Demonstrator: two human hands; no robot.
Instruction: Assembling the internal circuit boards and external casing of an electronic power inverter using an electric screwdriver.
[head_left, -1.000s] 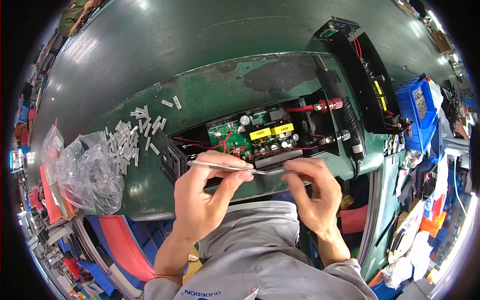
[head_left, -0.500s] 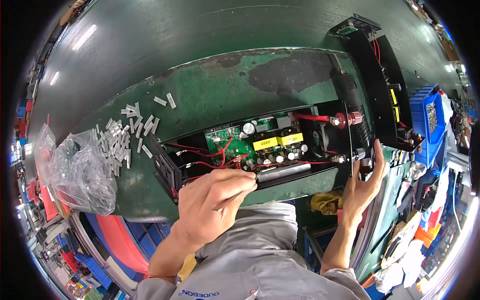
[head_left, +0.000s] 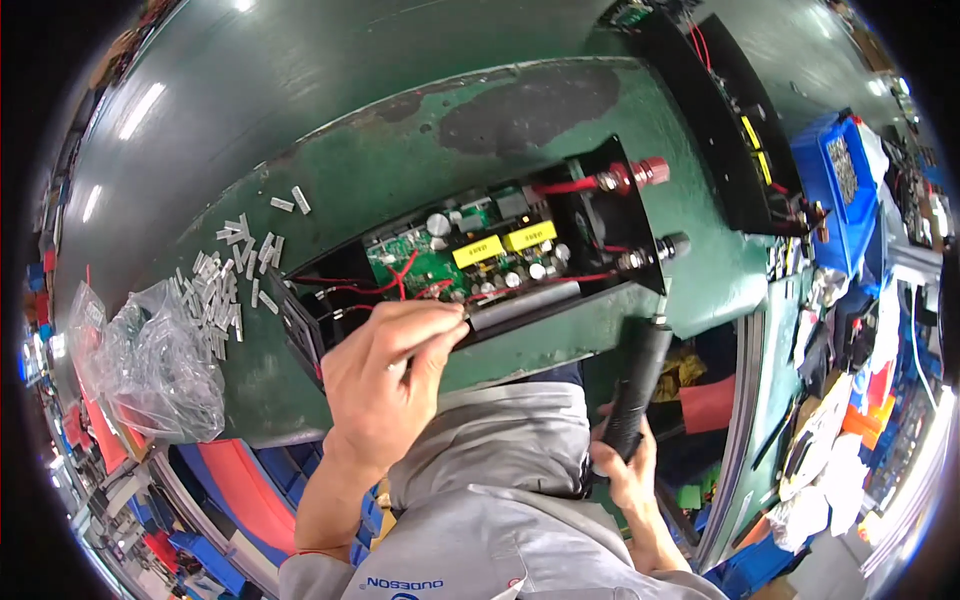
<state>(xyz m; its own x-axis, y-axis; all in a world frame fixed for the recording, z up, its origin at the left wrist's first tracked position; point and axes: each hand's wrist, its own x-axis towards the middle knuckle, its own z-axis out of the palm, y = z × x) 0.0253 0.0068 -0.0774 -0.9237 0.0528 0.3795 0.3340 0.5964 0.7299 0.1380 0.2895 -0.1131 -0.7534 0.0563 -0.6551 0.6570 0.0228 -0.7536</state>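
Note:
In front of me lies a power inverter with its case open (head_left: 585,210), showing a green circuit board (head_left: 395,252), yellow transformers, red wires and red and black terminals at its right end. My left hand (head_left: 385,375) is closed over the near edge of the case, pinching a slim metal tool (head_left: 393,366) mostly hidden by the fingers. At the right, below the inverter's end plate, my right hand (head_left: 625,470) is wrapped round a black electric screwdriver (head_left: 640,375). Its thin bit points up and away, close to the end plate's lower corner.
Small metal bars (head_left: 210,290) lie in a loose pile at the left, beside a clear plastic bag (head_left: 165,365). A second black open case (head_left: 735,150) stands far right, next to a blue bin (head_left: 835,190) of small metal parts. The green bench's edge is nearest me.
My right hand has taken hold of the black screwdriver beside the inverter and drawn it towards me. My left hand stays at the case's near edge. The whole view has shifted slightly.

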